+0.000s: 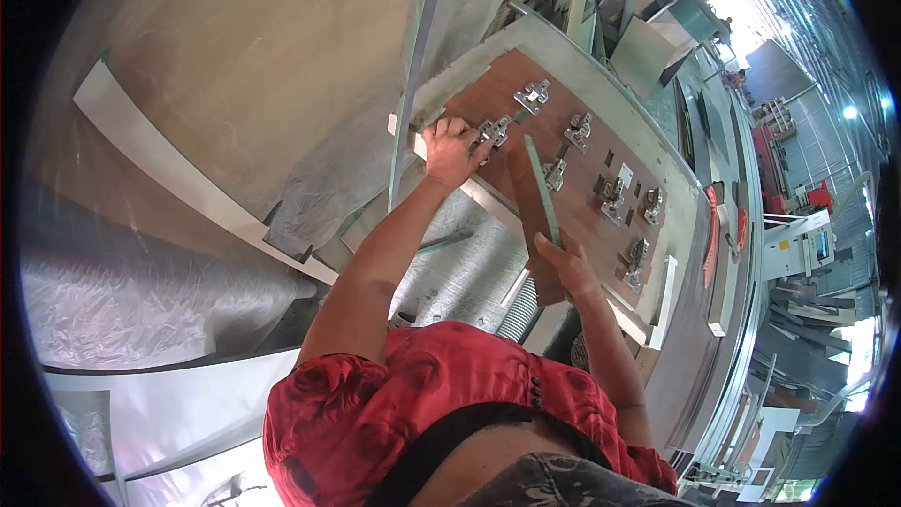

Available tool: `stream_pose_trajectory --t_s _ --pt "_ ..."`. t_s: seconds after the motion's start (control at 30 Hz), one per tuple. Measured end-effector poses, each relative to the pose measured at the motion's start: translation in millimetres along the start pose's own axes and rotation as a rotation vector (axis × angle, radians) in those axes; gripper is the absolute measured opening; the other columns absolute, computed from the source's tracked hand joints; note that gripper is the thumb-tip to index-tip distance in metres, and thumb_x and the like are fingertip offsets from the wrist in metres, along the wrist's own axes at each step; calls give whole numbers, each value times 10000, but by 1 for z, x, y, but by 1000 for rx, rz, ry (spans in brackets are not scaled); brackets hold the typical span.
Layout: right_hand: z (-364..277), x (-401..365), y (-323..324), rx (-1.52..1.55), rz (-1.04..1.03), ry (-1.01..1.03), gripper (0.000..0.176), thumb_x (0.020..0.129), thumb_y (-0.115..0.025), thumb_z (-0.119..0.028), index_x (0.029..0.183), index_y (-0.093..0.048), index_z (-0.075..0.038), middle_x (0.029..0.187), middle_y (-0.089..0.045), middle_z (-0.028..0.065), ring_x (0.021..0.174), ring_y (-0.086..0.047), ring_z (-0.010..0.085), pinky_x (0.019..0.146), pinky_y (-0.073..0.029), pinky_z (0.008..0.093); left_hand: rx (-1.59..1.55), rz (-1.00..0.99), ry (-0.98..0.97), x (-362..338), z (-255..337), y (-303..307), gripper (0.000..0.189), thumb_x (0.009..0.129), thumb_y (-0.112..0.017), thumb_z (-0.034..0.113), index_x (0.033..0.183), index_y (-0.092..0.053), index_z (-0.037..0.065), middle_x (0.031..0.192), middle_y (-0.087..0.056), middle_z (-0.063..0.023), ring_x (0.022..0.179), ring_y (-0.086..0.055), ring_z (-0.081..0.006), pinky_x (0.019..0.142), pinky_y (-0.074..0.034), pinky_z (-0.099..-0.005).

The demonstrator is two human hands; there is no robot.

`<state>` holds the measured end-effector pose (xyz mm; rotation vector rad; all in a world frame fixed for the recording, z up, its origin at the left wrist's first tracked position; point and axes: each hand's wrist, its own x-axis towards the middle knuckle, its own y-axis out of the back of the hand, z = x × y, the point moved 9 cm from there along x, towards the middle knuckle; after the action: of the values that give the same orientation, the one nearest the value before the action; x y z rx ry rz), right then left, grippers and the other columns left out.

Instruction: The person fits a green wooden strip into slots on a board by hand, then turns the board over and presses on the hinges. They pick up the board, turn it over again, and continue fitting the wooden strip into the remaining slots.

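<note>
My left hand (453,150) is at the left edge of a brown board (505,80), its fingers closed around a metal cabinet hinge (495,131). In my right hand (569,265) is a flat brown strip with a pale green edge (535,190), gripped near its lower end and tilted over the board's front. Several similar metal hinges, among them a far hinge (532,96) and a near-right hinge (636,266), are spread across the board. Small dark cut-outs show between them. The strip partly covers a hinge (555,175) beside it.
The board lies on a pale worktop (680,197) with raised edges. A white strip (664,302) stands at its right corner. Large sheets (272,56) lean on the left. A ribbed hose (517,312) is below the worktop. To the right are orange-handled tools (710,235) and a white machine (798,246).
</note>
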<state>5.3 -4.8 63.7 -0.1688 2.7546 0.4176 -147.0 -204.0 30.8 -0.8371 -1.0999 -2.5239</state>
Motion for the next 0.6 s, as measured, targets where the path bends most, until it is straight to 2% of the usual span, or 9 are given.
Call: stream_pose_trajectory --t_s 0.1,0.17,0.23,0.33,0.4,0.47,0.6 --pt "-2 -7 5 51 14 -40 438 893 -630 -347 1123 -530 12 802 -577 39 686 -573 123 601 -469 278 -77 55 4 0 -3 6 297 809 -643 323 1010 -649 104 1009 -559 -67 1021 -482 -274 907 -310 -420" --pt "-6 -9 3 19 -24 69 442 890 -636 -345 1129 -530 10 807 -580 38 695 -571 119 613 -468 272 -159 111 26 -3 -11 12 334 804 -645 303 1052 -605 82 1017 -548 -90 1012 -480 -289 905 -323 -426" --pt "8 -6 3 -32 -51 56 436 889 -638 -343 1128 -532 5 810 -582 37 703 -569 117 623 -467 269 -262 132 -85 -8 -11 21 340 778 -652 240 1044 -526 69 1019 -533 -124 995 -483 -314 882 -337 -429" --pt "6 -7 2 -29 -71 6 424 888 -641 -337 1125 -536 -2 813 -583 32 712 -566 113 639 -465 264 -253 90 -171 -11 -10 23 327 742 -676 218 977 -502 69 1023 -526 -130 997 -482 -318 871 -343 -430" --pt "2 -8 2 24 -61 -33 419 887 -643 -334 1124 -539 -4 814 -582 28 712 -564 112 644 -463 263 -243 59 -151 -11 -11 21 333 735 -678 224 973 -503 70 1024 -526 -131 996 -483 -321 871 -344 -431" --pt "-12 -5 8 -9 -9 67 407 886 -645 -329 1110 -547 -3 807 -581 27 706 -567 113 635 -465 268 -235 36 -134 -8 -11 18 338 727 -680 229 969 -505 71 1026 -526 -132 994 -484 -324 871 -344 -433" --pt "-10 -2 2 -57 -53 80 398 886 -644 -325 1091 -553 4 798 -583 28 707 -568 113 624 -465 273 -226 49 -99 -9 -10 19 388 725 -674 248 1032 -518 70 1043 -524 -134 1021 -478 -326 914 -335 -433"
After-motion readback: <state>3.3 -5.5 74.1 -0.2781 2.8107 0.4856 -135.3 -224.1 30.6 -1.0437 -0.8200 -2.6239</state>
